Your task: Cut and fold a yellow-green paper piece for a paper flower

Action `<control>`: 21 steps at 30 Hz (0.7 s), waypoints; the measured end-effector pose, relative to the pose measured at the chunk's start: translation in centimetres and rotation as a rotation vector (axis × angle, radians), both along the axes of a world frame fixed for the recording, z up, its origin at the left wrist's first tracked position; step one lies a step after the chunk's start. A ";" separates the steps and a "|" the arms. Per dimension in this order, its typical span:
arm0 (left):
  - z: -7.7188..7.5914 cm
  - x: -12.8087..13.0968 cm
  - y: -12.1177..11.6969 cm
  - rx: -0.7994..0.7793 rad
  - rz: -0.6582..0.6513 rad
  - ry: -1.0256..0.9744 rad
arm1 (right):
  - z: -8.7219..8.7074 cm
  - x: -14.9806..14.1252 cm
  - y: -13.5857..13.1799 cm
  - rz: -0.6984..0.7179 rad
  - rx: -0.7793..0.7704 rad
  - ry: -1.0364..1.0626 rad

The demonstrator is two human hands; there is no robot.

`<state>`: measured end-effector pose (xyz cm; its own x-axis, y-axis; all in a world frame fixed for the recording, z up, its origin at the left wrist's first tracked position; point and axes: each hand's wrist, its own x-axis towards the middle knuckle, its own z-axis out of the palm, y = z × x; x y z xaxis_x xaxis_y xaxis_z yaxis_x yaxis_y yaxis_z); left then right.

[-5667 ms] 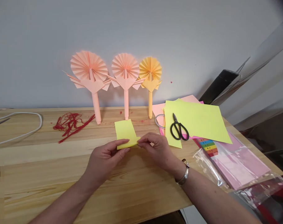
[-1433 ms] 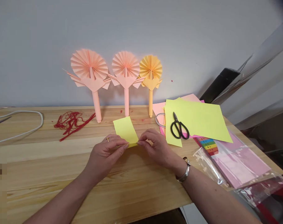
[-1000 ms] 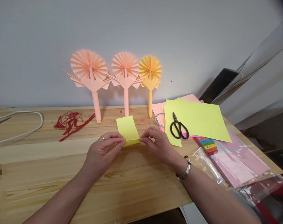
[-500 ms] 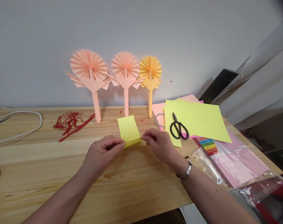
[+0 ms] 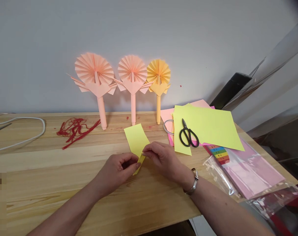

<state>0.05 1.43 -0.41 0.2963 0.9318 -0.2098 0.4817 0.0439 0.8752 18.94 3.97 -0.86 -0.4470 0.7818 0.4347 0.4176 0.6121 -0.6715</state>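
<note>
Between my hands is a small sheet of yellow paper (image 5: 136, 137), its near end folded into a narrow strip. My left hand (image 5: 123, 168) pinches that folded end from the left, thumb and fingers closed on it. From the right, my right hand (image 5: 163, 159) pinches the same fold close to the left fingertips; a silver bracelet (image 5: 193, 182) circles that wrist. The sheet's far end points away toward three paper fans. Two of them are pink, the left pink fan (image 5: 94, 70) and the middle pink fan (image 5: 132, 70), and one is a yellow-orange fan (image 5: 158, 72); all lean on the wall.
Black-handled scissors (image 5: 188, 136) lie on a stack of yellow-green and pink paper (image 5: 213, 126) to the right. Beyond it sit plastic-wrapped pink sheets (image 5: 252, 167). Tangled red thread (image 5: 75, 129) and a white cable (image 5: 42, 126) lie on the left.
The yellow paper has turned, its near end swinging toward me and its fold now slanting. My left hand moved right and nearer; my right hand shifted slightly left, bringing the hands closer together.
</note>
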 end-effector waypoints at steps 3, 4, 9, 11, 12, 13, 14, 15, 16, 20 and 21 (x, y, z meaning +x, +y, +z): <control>0.0 0.2 -0.1 -0.044 -0.005 -0.049 | 0.0 -0.2 -0.2 0.051 0.019 0.001; 0.0 0.1 -0.1 -0.055 0.008 -0.074 | 0.0 -0.2 -0.2 0.049 0.016 0.010; -0.1 -0.3 0.5 -0.090 0.148 -0.217 | 0.3 0.0 -0.1 -0.115 -0.112 0.018; -0.1 -0.5 0.7 -0.078 0.220 -0.306 | 0.3 0.0 0.0 -0.146 -0.259 -0.006; -0.1 -0.6 0.8 -0.066 0.250 -0.348 | 0.3 0.1 0.1 -0.122 -0.355 -0.004; -0.2 -0.6 0.8 -0.051 0.272 -0.381 | 0.2 0.1 0.1 -0.079 -0.459 0.013; -0.2 -0.6 0.8 -0.036 0.287 -0.400 | 0.2 0.0 0.1 -0.023 -0.558 0.039; -0.2 -0.6 0.8 -0.020 0.295 -0.408 | 0.2 0.0 0.2 0.029 -0.636 0.071; -0.1 -0.6 0.7 -0.007 0.298 -0.410 | 0.2 0.0 0.2 0.065 -0.686 0.108; 0.2 -0.4 0.5 -0.028 0.268 -0.421 | 0.5 -0.2 0.4 0.135 -0.731 0.334; 0.3 -0.4 0.5 -0.050 0.257 -0.424 | 0.7 -0.2 0.4 0.157 -0.718 0.403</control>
<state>-0.31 1.89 -0.15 0.1275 0.9777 -0.1667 0.0523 0.1612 0.9855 18.72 4.35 -0.19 -0.4904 0.8715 0.0049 0.0078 0.0100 -0.9999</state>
